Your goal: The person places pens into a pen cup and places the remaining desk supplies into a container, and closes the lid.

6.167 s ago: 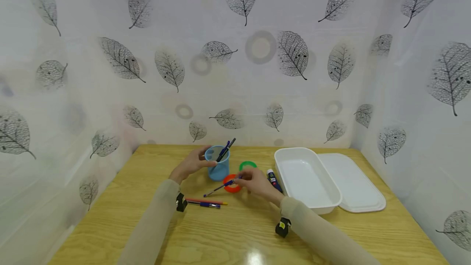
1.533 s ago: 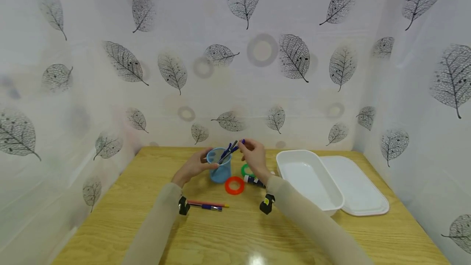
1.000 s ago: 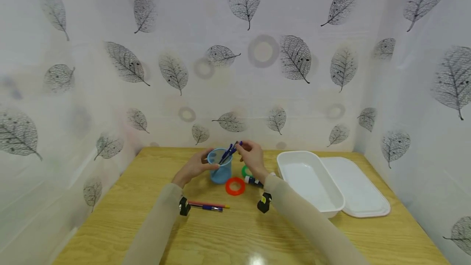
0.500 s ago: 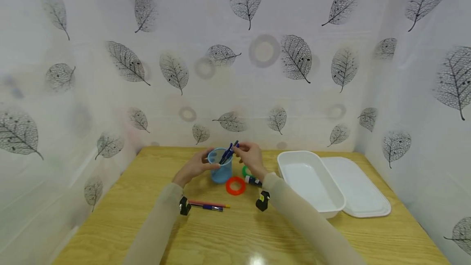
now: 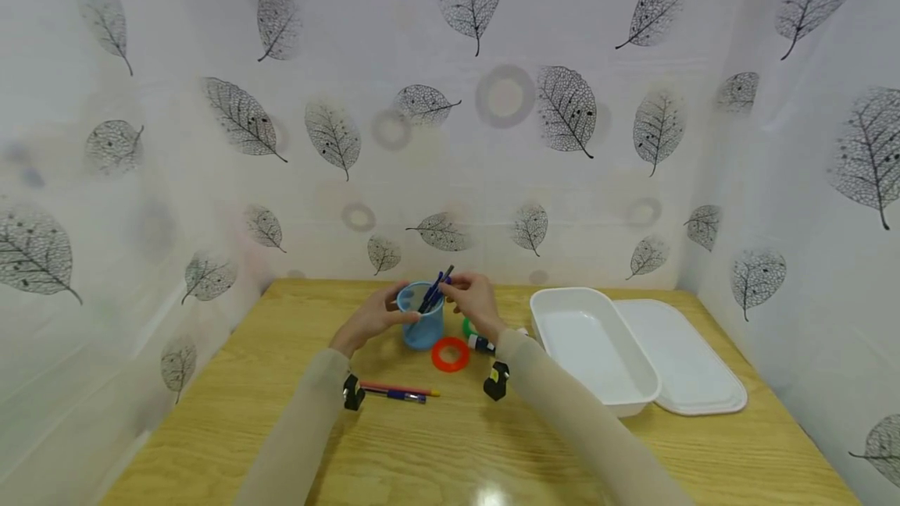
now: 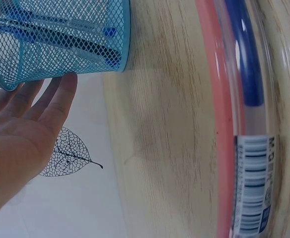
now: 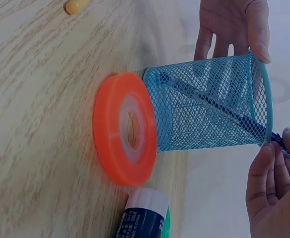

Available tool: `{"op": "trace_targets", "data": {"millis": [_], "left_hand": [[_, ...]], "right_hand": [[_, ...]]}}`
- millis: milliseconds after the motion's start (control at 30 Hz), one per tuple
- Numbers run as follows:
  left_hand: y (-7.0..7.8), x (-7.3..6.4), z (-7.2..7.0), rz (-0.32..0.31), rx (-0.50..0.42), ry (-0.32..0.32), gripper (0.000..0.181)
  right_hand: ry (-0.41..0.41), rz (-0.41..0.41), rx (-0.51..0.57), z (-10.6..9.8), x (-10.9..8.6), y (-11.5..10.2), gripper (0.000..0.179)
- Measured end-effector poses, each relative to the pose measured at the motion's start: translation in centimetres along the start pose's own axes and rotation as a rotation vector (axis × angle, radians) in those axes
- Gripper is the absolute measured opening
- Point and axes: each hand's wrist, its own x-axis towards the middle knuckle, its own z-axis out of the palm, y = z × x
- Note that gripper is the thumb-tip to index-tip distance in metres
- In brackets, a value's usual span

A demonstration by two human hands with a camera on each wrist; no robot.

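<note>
My left hand (image 5: 369,321) holds the light-blue mesh pen cup (image 5: 423,332) from its left side, the thumb near the rim and the fingers behind the mesh in the left wrist view. With my right hand (image 5: 478,301) I pinch a blue pen (image 7: 278,141) at the cup's rim; its lower part slants down inside, seen through the mesh in the right wrist view. Other pens (image 5: 430,293) lean in the same cup. Just in front of the cup, a red-orange tape roll (image 5: 450,354) lies flat on the table.
A glue stick (image 5: 481,344) and a partly hidden green ring (image 5: 469,326) lie under my right forearm. Nearer me are a pinkish-red pencil (image 5: 401,390) and a blue pen (image 5: 405,397). A white tray (image 5: 594,350) and flat white lid (image 5: 710,373) stand on the right.
My right hand has brought the pen from above the tape roll up into the cup, then lowered it leftward. The glue stick has turned and shifted left. My left hand stays at the cup.
</note>
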Motion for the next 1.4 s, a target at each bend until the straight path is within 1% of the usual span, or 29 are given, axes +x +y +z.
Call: {"op": "trace_targets", "data": {"millis": [267,567,700,867,967,1200,1300,1400], "left_hand": [[-0.3,0.0,-0.1,0.017,-0.018,-0.015,0.071],[-0.4,0.3,0.0,0.021,-0.023,-0.024,0.073],[0.2,0.1,0.0,0.012,-0.026,-0.040,0.073],[2.2,-1.0,0.0,0.002,-0.025,-0.048,0.073],[2.9,-1.5,0.0,0.006,-0.023,-0.044,0.072],[2.7,-1.5,0.0,0.011,-0.014,-0.046,0.072],[2.7,-1.5,0.0,0.014,-0.012,-0.048,0.072],[2.7,-1.4,0.0,0.012,-0.008,-0.047,0.072]], "right_hand": [[-0.042,-0.008,-0.020,-0.1,0.0,0.1,0.025],[-0.026,0.026,-0.013,-0.1,-0.1,-0.2,0.024],[-0.025,0.028,-0.020,-0.1,-0.2,-0.4,0.020],[-0.028,0.017,-0.045,-0.1,-0.2,-0.4,0.018],[-0.027,0.011,-0.038,0.0,0.0,-0.3,0.018],[-0.029,-0.007,-0.026,0.0,0.4,0.3,0.021],[-0.022,-0.014,-0.026,0.0,0.3,0.2,0.022],[-0.003,-0.010,-0.047,0.0,0.2,-0.1,0.021]]}}
